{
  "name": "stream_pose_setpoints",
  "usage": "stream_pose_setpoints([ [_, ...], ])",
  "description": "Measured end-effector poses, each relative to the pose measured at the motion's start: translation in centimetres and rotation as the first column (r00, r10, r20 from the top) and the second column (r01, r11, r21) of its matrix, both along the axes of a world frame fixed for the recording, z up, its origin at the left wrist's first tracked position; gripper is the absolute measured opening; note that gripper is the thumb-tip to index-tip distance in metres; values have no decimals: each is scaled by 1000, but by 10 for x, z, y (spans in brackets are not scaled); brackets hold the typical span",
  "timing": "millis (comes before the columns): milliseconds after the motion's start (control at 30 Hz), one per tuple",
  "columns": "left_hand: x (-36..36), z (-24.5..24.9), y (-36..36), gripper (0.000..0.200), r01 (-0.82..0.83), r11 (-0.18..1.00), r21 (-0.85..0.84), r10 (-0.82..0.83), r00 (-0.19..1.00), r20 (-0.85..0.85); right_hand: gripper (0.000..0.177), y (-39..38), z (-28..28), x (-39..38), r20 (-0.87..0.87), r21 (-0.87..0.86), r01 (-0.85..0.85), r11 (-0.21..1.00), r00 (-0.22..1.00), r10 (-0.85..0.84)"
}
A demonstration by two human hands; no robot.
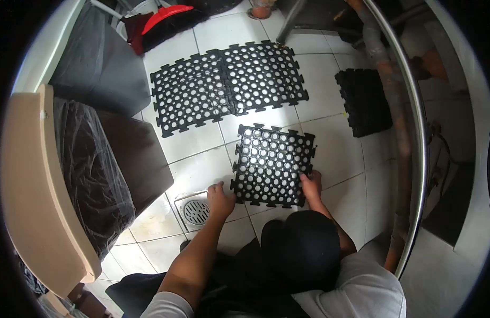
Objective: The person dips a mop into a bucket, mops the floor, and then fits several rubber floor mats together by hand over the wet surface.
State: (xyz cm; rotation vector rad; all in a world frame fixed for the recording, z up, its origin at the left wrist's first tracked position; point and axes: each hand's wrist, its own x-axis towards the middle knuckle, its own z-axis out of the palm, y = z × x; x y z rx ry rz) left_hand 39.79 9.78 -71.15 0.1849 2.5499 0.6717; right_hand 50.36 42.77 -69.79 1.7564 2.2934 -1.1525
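Note:
A square black rubber mat tile with round holes [274, 165] lies over the white floor in front of me, its interlocking tabs showing around the edges. My right hand [312, 186] grips its lower right edge, thumb on top. By the lower left edge is my left hand [220, 200], its fingers loosely bent and apart, holding nothing visible; whether it touches the edge is unclear. Farther forward, two similar tiles lie side by side, a left one [189, 93] and a right one [263, 77], joined along a seam. A darker stack of tiles [364, 102] rests at the right.
A round floor drain [196, 211] is left of my left hand. Dark bins with plastic liners [133, 153] stand at the left, beside a beige panel [49, 201]. A red dustpan [165, 17] is at the top left. A metal rail [421, 138] curves down the right side.

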Motion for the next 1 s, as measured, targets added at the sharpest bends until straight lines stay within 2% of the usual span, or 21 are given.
stream_pose_setpoints([
  [33, -1, -3, 4, 68, -97, 993, 72, 92, 993, 72, 62, 15, -22, 1, -7, 1, -16, 1000, 1000, 16],
  [67, 6, -5, 0, 68, -198, 972, 128, 177, 971, 160, 52, 34, -62, 17, -80, -94, -36, 995, 996, 28],
  [100, 14, -9, -7, 68, -208, 971, 114, 187, 967, 173, 42, 40, -83, 32, -143, -191, -53, 980, 989, 26],
  [133, 15, -15, -12, 68, -290, 941, 171, 244, 937, 250, 26, 32, -53, 18, -213, -271, -209, 939, 965, 153],
  [200, 11, -37, -27, 62, -432, 878, 205, 343, 868, 360, 24, 15, -54, 3, -242, -263, -215, 941, 958, 152],
  [233, 9, -33, -35, 62, -440, 874, 205, 354, 867, 350, 23, 7, -53, -5, -266, -258, -219, 941, 952, 149],
  [300, 4, -27, -56, 57, -532, 837, 127, 451, 802, 392, 22, -2, -45, -21, -320, -340, -255, 905, 936, 143],
  [333, 5, -26, -69, 51, -630, 760, 161, 521, 738, 429, 22, -8, -38, -31, -264, -286, -349, 893, 924, 277],
  [367, 8, -31, -83, 51, -649, 744, 159, 547, 728, 413, 22, -15, -38, -39, -199, -233, -442, 866, 894, 402],
  [433, 10, -40, -109, 49, -734, 657, 170, 602, 647, 467, 25, -32, -37, -59, -200, -227, -483, 846, 873, 445],
  [467, 12, -39, -117, 49, -743, 647, 173, 613, 641, 462, 27, -43, -33, -69, -275, -204, -535, 820, 835, 476],
  [533, 11, -38, -128, 48, -679, 730, 71, 657, 727, 197, 32, -63, -29, -92, -350, -136, -614, 778, 764, 542],
  [567, 10, -38, -133, 48, -681, 728, 77, 658, 726, 199, 32, -73, -21, -106, -348, -130, -616, 777, 762, 545],
  [633, 5, -41, -137, 47, -773, 588, 238, 753, 630, 187, 34, -86, 1, -133, -289, -71, -666, 742, 726, 624],
  [800, -17, -19, -133, 46, -804, 549, 231, 798, 586, 143, 36, -93, -41, -152, -232, -58, -736, 675, 667, 708],
  [833, -14, -32, -139, 46, -802, 550, 233, 795, 588, 147, 37, -95, -47, -153, -221, -31, -757, 653, 642, 734],
  [867, -8, -56, -152, 44, -783, 561, 267, 790, 603, 109, 38, -99, -32, -155, -222, -118, -729, 674, 681, 698],
  [900, -5, -68, -158, 42, -763, 573, 298, 784, 616, 70, 38, -99, -32, -155, -219, -118, -725, 679, 686, 694],
  [933, -8, -50, -150, 39, -784, 524, 334, 804, 585, 112, 37, -99, -34, -153, -231, -96, -732, 675, 676, 700],
  [1000, -6, -37, -146, 38, -773, 554, 310, 794, 602, 81, 37, -100, -38, -150, -246, -87, -720, 688, 685, 686],
])
